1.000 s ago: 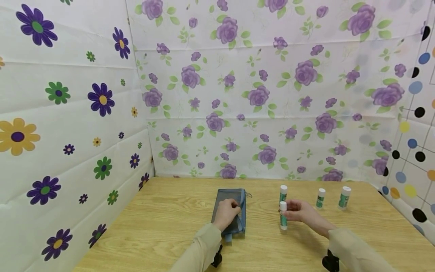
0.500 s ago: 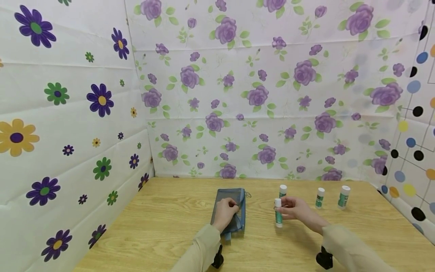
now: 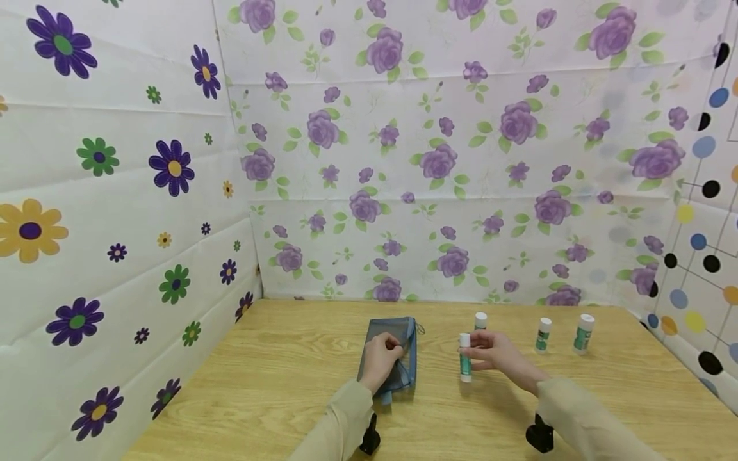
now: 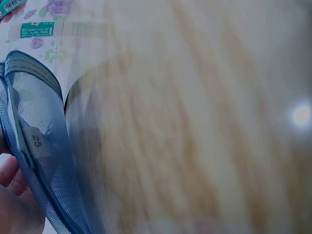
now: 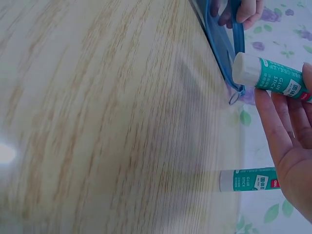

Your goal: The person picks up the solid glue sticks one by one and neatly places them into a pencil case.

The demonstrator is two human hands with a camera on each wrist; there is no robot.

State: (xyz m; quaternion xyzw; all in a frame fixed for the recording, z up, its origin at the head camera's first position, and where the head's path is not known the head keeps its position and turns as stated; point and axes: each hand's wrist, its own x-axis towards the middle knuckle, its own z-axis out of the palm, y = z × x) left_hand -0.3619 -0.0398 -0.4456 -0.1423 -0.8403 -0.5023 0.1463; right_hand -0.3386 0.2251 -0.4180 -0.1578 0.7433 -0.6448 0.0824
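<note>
My left hand (image 3: 380, 360) pinches the upper edge of a blue-grey mesh zip pouch (image 3: 373, 328) near the middle of the table. In the left wrist view the pouch (image 4: 46, 122) stands raised, with its mouth edge lifted by the fingers. My right hand (image 3: 500, 355) holds a white-capped green glue stick (image 3: 465, 360) upright between thumb and fingers, to the right of the pouch and apart from it. The right wrist view shows the lettering on this glue stick (image 5: 285, 80). Partly hidden behind the right hand stands another glue stick (image 3: 481, 319).
Two more glue sticks stand on the right: a slim one (image 3: 543, 335) and a thicker one (image 3: 583, 333). The wooden table (image 3: 288, 358) meets flower-printed cloth walls at the back and left, and a dotted cloth on the right.
My right hand has moved left with the glue stick, nearer the pouch and slightly farther up in the view. The left hand keeps its hold on the pouch, almost unmoved.
</note>
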